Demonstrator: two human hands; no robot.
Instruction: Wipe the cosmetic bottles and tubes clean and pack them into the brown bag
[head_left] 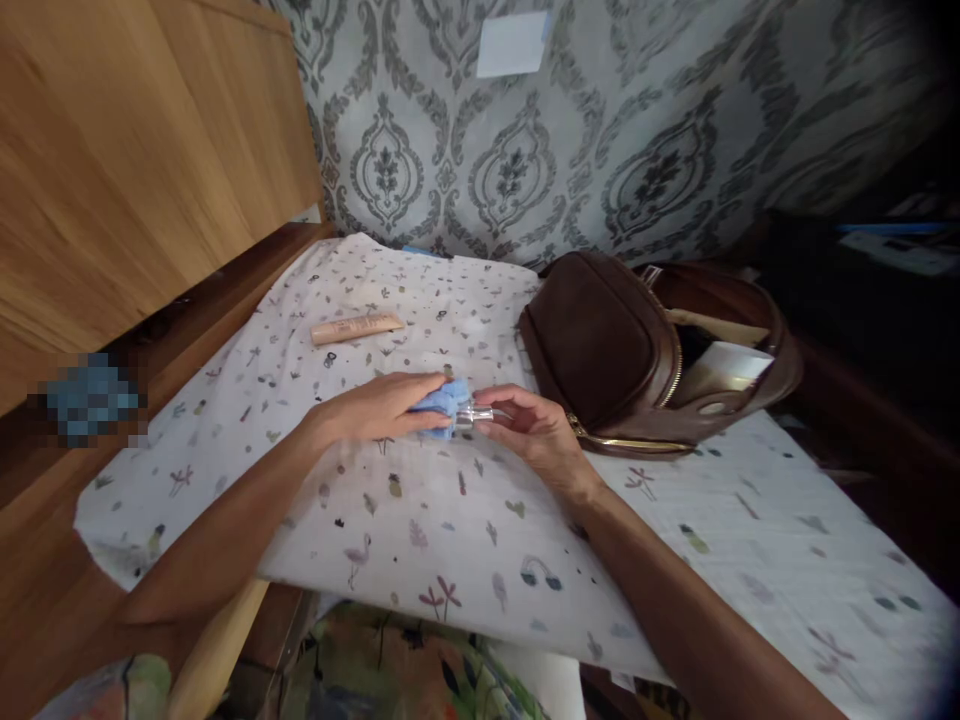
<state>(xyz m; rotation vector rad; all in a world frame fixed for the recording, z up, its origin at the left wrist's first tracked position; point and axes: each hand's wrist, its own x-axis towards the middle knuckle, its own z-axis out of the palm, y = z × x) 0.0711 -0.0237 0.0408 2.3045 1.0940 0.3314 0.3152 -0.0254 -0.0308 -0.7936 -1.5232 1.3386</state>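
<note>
Blue cloth (448, 401): your left hand (390, 403) hid part of it.
Tube (355, 329): you had lettering too blurred to read.
Cabinet (150, 150): the picture's edge cut it.

Cloth-covered surface (465, 535), white with small prints; beige tube (357, 329) lying left of open brown bag (596, 345).

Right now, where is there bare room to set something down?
The printed cloth is free beyond the tan tube and between the near edge and the left hand and right hand. It's crowded around the blue cloth, silver piece and brown bag.
</note>
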